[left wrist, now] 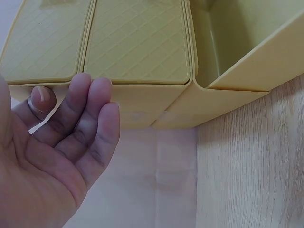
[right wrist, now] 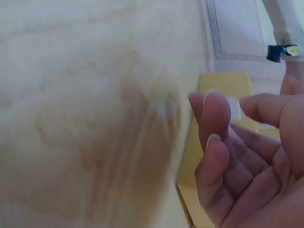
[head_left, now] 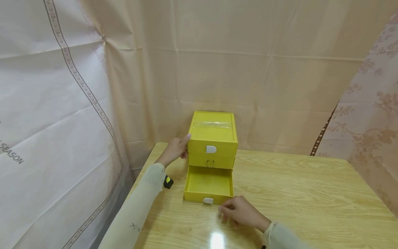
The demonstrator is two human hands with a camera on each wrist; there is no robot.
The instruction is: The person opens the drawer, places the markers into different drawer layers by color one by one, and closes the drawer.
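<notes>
A yellow drawer box point(head_left: 212, 131) stands on the table, its lowest drawer point(head_left: 209, 199) pulled out and bare inside. Strips of clear tape cross the top of the box. My left hand point(head_left: 175, 149) rests at the box's left side; in the left wrist view its fingertips point(left wrist: 100, 90) lie along the edge beside the shut drawer fronts. Just in front of the open drawer's right corner is my right hand point(head_left: 244, 211), fingers loosely bent and holding nothing. A white handle point(head_left: 208, 200) sits on that drawer's front, and another white handle point(head_left: 211, 149) on the top drawer.
The wooden table point(head_left: 295, 186) stretches away to the right of the box. A beige curtain point(head_left: 217, 69) hangs close behind it, and a white patterned cloth point(head_left: 56, 138) hangs on the left. A black strap device point(head_left: 168, 182) sits at the left wrist.
</notes>
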